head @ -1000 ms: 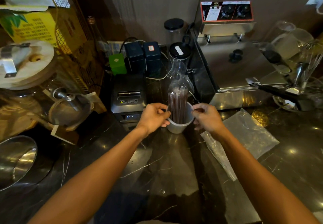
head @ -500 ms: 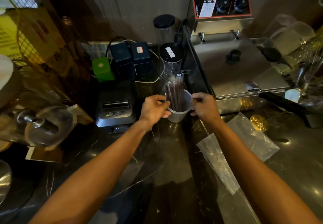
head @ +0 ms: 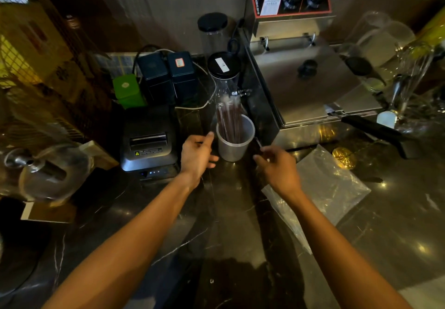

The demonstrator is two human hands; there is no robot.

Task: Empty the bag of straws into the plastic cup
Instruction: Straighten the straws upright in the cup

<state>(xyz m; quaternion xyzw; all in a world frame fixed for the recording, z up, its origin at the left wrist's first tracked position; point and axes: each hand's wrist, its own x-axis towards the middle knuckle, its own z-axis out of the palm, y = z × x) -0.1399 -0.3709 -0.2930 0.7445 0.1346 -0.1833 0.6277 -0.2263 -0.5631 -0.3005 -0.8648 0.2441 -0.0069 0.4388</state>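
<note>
Spreading dark and glossy across the whole view, the worktop (head: 154,224), likely slick under a light cup. Lying flat and empty-looking just right of the right hand, the clear bag (head: 325,188): limp, crinkly, best pinched at an edge. Standing upright between both hands, the plastic cup (head: 234,143): light, thin-walled, probably easy to tip, so best held low around the wall. Leaning inside it toward the back rim, the bundle of dark straws (head: 228,120), stiff but light and top-heavy. Hovering just beside the cup, the left hand (head: 196,157), grip released, fingers loosely spread. Pinching something thin near the cup's base, the right hand (head: 279,166), possibly one stray straw; too blurred for certainty.
</note>
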